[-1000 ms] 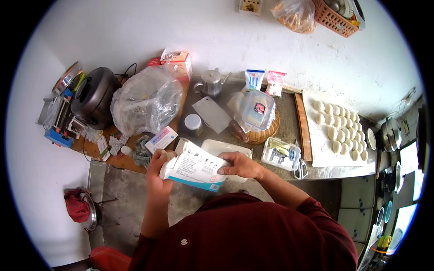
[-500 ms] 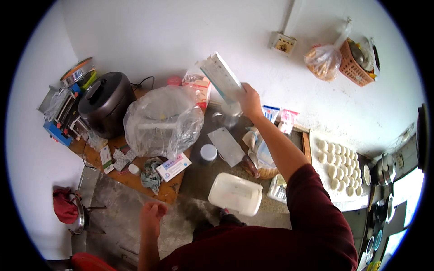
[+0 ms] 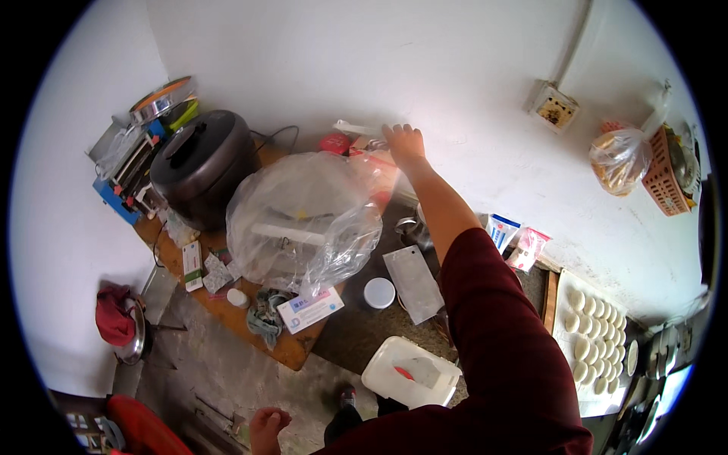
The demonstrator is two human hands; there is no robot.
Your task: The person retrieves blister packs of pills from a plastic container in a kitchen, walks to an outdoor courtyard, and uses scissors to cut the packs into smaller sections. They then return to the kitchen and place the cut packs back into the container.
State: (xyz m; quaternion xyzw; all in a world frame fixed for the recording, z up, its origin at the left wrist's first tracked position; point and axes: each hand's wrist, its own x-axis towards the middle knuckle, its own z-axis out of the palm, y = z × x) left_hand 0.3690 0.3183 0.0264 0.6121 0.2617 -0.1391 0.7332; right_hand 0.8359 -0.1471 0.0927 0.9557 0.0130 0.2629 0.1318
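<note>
My right hand [image 3: 406, 147] reaches far forward to the wall end of the table. Its fingers are bent over the end of a flat white carton [image 3: 359, 128], now seen nearly edge-on above an orange-and-white cardboard box [image 3: 377, 173]. Part of the grip is hidden behind the hand. Low in the view hangs my left hand [image 3: 267, 426], empty, with fingers loosely curled and a gap by the thumb. Left of my right forearm, a clear plastic bag [image 3: 299, 220] covers a bulky object. A metal cup [image 3: 413, 230] stands beside that forearm, partly hidden.
A dark electric cooker [image 3: 203, 168] stands left on the wooden table. Nearer are a white-lidded jar [image 3: 379, 293], a cleaver [image 3: 413, 282], a small white box [image 3: 311, 309] and a white plastic tub [image 3: 409, 370]. Rows of round dough pieces [image 3: 595, 337] lie on a board at right.
My right hand has moved the white carton away to the back, and it has tipped from upright to nearly flat. My left hand is lower. The view has shifted left.
</note>
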